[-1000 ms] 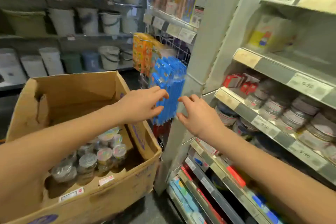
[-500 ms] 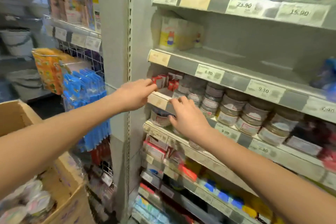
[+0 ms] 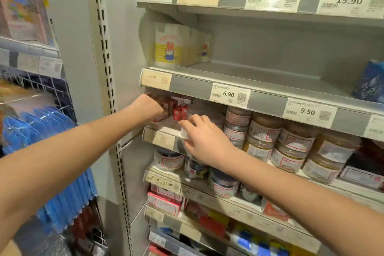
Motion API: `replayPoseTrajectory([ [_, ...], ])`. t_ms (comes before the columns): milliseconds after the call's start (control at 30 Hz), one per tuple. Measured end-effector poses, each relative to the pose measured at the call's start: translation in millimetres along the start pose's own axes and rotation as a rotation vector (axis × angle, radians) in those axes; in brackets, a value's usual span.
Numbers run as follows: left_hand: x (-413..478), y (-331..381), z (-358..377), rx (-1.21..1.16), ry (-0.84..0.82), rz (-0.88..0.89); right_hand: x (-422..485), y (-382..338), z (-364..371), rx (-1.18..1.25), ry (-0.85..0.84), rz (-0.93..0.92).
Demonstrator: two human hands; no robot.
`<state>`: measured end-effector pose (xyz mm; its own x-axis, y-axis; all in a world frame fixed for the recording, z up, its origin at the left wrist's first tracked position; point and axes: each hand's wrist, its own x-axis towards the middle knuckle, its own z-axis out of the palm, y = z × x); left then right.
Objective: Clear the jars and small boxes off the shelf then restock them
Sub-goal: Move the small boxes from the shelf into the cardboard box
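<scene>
Both hands at the grey metal shelf (image 3: 160, 138).
Left hand (image 3: 148, 108) curled among small red-and-white cardboard boxes (image 3: 179, 112); grip cannot be told. Right hand (image 3: 205, 141) loose-fingered, empty, beside clear labelled jars (image 3: 264, 131).

The small boxes (image 3: 180, 111) at the left end of the shelf (image 3: 159, 138) are showing red and white. The jars (image 3: 265, 132) beside them are wearing white labels with red borders over amber contents. Above, a pack (image 3: 168, 48) is showing yellow stripes.
</scene>
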<state>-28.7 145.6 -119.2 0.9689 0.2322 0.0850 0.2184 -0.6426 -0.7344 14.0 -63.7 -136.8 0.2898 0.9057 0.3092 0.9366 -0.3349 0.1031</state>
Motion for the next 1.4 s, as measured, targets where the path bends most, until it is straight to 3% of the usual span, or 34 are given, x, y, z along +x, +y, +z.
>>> replayPoseTrajectory([
  [367, -6, 7, 3, -0.092, 0.071, -0.033, -11, -5, 11, 0.002, 0.000, -0.029],
  [567, -55, 6, 8, -0.309, 0.401, -0.049, -16, -22, 6, -0.004, 0.026, -0.008],
  [733, -105, 11, 10, -0.381, 0.571, -0.005, 6, -37, 15, -0.064, 0.022, 0.010],
  [1000, -135, 3, 29, -0.275, 0.659, 0.082, 84, -41, 32, -0.141, 0.018, 0.026],
  [1133, -131, -4, 33, -0.173, 0.685, 0.162, 122, -29, 45, -0.116, -0.138, 0.017],
  [1200, -128, -8, 33, -0.150, 0.676, 0.180, 143, -21, 61, -0.102, -0.214, 0.080],
  [1400, -121, -14, 31, -0.128, 0.677, 0.197, 164, -13, 78, -0.048, -0.207, 0.230],
])
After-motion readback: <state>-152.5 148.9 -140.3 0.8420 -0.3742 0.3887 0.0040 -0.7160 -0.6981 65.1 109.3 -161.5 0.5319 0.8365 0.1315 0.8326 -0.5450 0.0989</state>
